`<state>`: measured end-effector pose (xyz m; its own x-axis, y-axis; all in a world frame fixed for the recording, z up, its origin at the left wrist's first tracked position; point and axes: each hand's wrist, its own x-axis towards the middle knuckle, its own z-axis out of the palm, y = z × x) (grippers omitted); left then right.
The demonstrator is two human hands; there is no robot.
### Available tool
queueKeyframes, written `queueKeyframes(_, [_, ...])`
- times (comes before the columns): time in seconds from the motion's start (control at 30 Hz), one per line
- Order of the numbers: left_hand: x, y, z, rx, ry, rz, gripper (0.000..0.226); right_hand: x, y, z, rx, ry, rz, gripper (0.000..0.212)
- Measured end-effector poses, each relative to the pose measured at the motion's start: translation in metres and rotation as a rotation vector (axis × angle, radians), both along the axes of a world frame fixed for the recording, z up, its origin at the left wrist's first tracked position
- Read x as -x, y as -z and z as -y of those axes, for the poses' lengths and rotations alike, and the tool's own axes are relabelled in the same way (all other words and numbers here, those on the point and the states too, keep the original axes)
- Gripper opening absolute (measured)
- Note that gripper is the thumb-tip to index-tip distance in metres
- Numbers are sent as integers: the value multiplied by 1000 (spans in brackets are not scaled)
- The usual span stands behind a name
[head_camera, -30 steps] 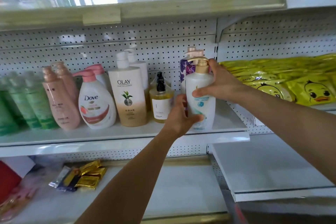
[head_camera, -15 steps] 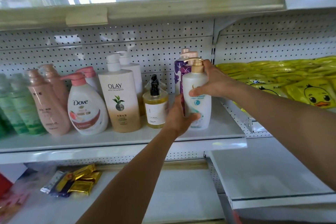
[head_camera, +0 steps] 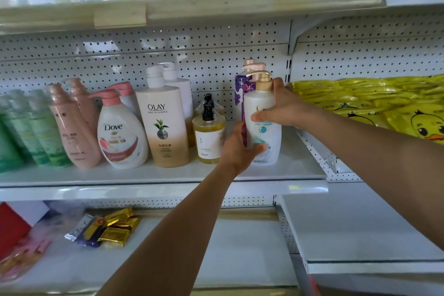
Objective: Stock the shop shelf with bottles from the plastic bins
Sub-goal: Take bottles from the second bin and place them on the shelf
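A white pump bottle with a gold cap (head_camera: 264,113) stands upright at the right end of the middle shelf (head_camera: 168,175). My left hand (head_camera: 237,149) wraps round its lower left side. My right hand (head_camera: 281,108) grips its upper body from the right, thumb across the front. Right behind it stands a purple floral bottle (head_camera: 241,89) with a pink pump. To the left are an amber bottle with a black pump (head_camera: 209,137), an Olay bottle (head_camera: 163,125), a Dove bottle (head_camera: 120,137), pink bottles (head_camera: 72,125) and green bottles (head_camera: 36,127).
Yellow duck-print packs (head_camera: 384,106) fill the neighbouring shelf on the right. A bare white shelf (head_camera: 348,228) juts out below them. Gold and blue packets (head_camera: 108,228) and a red box (head_camera: 12,226) lie on the lower left shelf. The top shelf (head_camera: 216,5) carries small bottles.
Both hands keep their hold on the white pump bottle, which stays in the same spot on the shelf. Only the camera view has drifted slightly.
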<state>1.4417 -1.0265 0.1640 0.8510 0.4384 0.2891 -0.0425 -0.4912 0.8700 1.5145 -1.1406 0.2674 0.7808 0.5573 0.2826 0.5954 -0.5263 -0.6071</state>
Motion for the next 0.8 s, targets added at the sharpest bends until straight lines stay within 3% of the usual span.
queueKeyframes(0.23, [36, 2, 3, -136, -47, -40, 44, 18, 14, 15, 91, 64, 140, 86])
queueKeyframes(0.4, [79, 1, -10, -201, -97, -34, 41, 46, 26, 29, 181, 198, 419, 59])
queueKeyframes(0.5, [108, -3, -20, -255, -116, -33, 38, 72, 33, 24, 204, 160, 529, 45])
queueKeyframes(0.8, [230, -9, -97, -450, -329, -30, 25, 166, 57, -38, 271, -60, 489, 39])
